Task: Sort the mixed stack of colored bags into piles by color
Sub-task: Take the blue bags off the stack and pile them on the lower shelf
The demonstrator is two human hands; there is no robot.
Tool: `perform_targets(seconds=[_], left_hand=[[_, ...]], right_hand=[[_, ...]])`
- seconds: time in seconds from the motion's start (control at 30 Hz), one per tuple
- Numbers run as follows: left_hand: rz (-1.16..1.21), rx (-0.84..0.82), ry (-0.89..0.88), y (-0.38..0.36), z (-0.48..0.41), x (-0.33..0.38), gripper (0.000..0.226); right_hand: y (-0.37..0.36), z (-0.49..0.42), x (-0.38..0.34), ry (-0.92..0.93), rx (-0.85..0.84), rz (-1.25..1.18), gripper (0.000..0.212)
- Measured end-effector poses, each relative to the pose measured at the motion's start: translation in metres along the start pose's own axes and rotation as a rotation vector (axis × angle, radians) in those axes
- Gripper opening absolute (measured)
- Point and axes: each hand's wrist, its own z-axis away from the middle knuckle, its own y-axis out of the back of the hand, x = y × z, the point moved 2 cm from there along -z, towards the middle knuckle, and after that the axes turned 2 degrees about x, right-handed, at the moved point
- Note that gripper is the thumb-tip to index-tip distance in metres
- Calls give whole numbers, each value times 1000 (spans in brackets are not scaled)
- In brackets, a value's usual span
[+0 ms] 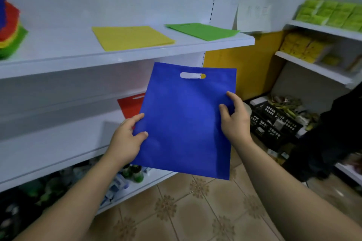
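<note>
Two bare forearms come in from 6 o'clock. The left hand (127,139) and the right hand (234,121) each pinch one side edge of the blue bag (184,119), with the fingers (232,97) closed over its front, and it is held in the air. Its long axis runs from 6 to 12 o'clock, with the handle hole at 12. The red bag (130,106) lies on the middle shelf (68,137) at 10 o'clock from it, partly hidden behind the blue. I see no blue pile, so a new place is probably needed. The left hand is nearer to the shelf. The mixed stack (9,29), at 9 o'clock, is cut off by the frame.
</note>
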Motion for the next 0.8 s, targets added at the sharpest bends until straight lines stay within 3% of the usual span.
perform_targets(seconds=[0.37, 0.8], left_hand=[[-85, 26, 49, -140, -22, 22, 50], [-142, 94, 112, -187, -146, -1, 52]], right_hand=[[76, -87, 88, -63, -128, 92, 43], [3, -223, 138, -49, -269, 186, 42]])
